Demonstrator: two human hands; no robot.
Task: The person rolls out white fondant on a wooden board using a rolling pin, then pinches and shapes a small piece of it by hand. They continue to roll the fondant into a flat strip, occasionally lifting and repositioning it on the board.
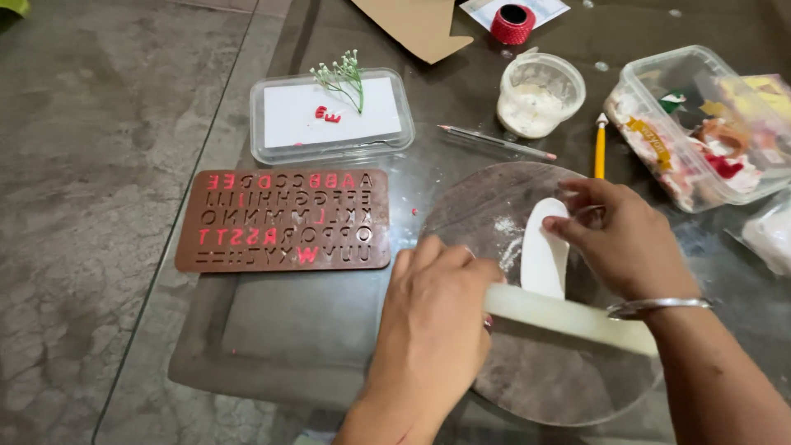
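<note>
Two hands flatten white dough on a round board.
Left hand curls closed around the roller; right hand pinches the dough strip at its far end, steadying it on the board, likely against sliding.

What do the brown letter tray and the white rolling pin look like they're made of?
The letter tray looks like soft matte silicone, with recessed letter cavities, some filled red. The rolling pin looks like smooth pale plastic, slightly translucent, though acrylic can't be ruled out.
</note>
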